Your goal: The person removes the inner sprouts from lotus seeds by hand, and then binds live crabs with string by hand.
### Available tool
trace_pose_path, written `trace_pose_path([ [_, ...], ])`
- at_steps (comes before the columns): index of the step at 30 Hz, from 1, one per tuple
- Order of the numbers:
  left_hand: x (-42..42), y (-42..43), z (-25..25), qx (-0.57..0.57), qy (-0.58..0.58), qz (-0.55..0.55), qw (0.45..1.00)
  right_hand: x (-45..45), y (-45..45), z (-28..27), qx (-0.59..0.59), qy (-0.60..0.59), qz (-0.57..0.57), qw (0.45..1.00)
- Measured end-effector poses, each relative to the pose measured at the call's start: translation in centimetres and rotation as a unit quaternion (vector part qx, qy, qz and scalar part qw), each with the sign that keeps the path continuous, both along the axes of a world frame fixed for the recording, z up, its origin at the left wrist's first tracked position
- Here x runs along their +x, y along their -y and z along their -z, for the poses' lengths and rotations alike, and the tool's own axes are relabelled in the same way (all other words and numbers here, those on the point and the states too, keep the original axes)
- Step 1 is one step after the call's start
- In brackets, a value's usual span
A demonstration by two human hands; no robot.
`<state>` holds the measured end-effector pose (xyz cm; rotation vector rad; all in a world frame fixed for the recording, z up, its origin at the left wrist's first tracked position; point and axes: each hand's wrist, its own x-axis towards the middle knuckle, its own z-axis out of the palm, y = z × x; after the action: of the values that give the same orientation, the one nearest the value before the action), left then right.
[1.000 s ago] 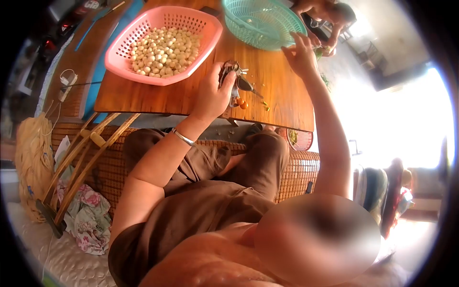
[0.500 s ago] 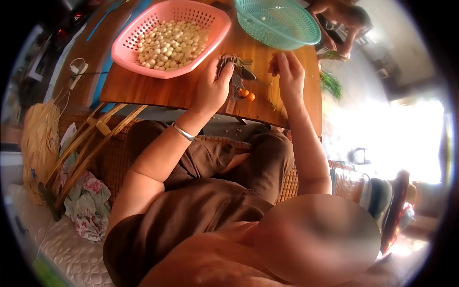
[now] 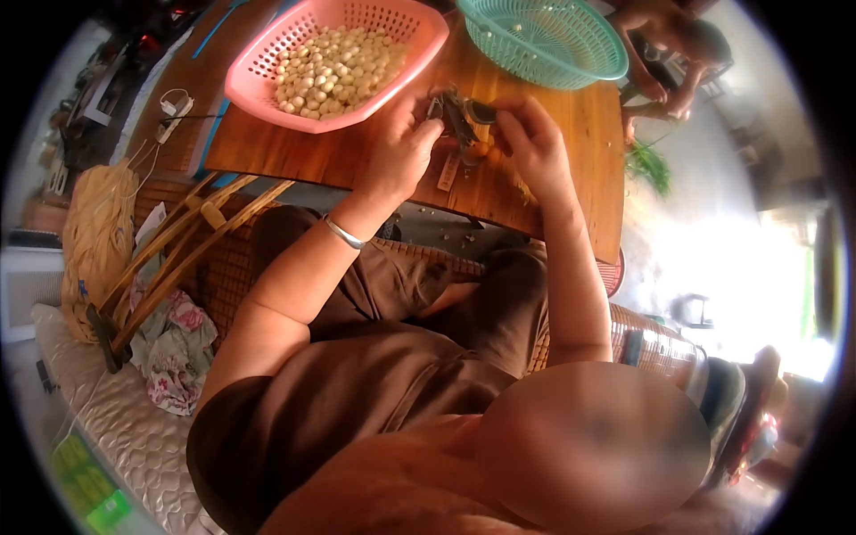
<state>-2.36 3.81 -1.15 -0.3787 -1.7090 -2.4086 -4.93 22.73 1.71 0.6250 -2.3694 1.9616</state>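
Over the wooden table (image 3: pixel 580 152), my left hand (image 3: pixel 406 147) is closed round a bunch of keys (image 3: pixel 455 116). My right hand (image 3: pixel 533 143) pinches a dark, oval piece (image 3: pixel 480 111) at the right side of the bunch. Orange balls (image 3: pixel 480 150) hang under the keys, beside a small flat tag (image 3: pixel 448 171). The pink basket (image 3: pixel 250 85) with many pale round pieces (image 3: pixel 330 76) stands left of my hands. Beyond my right hand is a green basket (image 3: pixel 553 45), with a few small bits in it.
Another person (image 3: pixel 669 45) crouches at the upper right, past the table. Green leaves (image 3: pixel 649 168) lie on the floor below that person. Wooden crutches (image 3: pixel 178 254) lean at the left, near a bundle of tan strands (image 3: pixel 98 236) and a flowered cloth (image 3: pixel 174 348).
My right hand has come from the green basket's edge to the keys and taken hold of the dark oval piece. My left hand has kept its grip. The view has shifted, moving the scene rightward.
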Motion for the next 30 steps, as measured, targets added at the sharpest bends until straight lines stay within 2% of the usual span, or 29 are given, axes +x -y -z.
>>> trace_pose_path([
  [2,-0.2,-0.1,0.4,0.000,-0.007,-0.006,1.000,-0.1,0.0,-0.1,-0.082,0.015,-0.008,0.996],
  [10,0.1,0.1,0.0,-0.065,-0.002,-0.020,0.998,-0.8,-0.9,0.2,-0.227,0.080,0.025,0.970],
  [12,0.5,0.0,-0.6,0.045,0.042,0.046,0.997,-1.0,-1.1,0.2,-0.246,0.089,0.028,0.965],
  [14,0.5,-0.2,-0.7,0.044,0.036,0.038,0.998,-1.0,-1.2,0.2,-0.298,0.110,0.038,0.947],
  [19,0.5,0.3,-0.4,0.010,0.080,0.045,0.996,-1.6,-1.7,0.7,-0.342,0.123,0.016,0.931],
  [24,0.1,0.1,0.2,0.000,0.002,0.011,1.000,-1.8,-1.8,0.6,-0.368,0.141,0.023,0.919],
  [28,0.1,0.3,-0.1,-0.003,0.016,0.016,1.000,-2.1,-1.9,0.8,-0.407,0.150,0.019,0.901],
  [30,0.4,0.5,-0.5,0.111,0.048,0.111,0.986,-2.2,-2.0,0.8,-0.418,0.154,0.028,0.895],
])
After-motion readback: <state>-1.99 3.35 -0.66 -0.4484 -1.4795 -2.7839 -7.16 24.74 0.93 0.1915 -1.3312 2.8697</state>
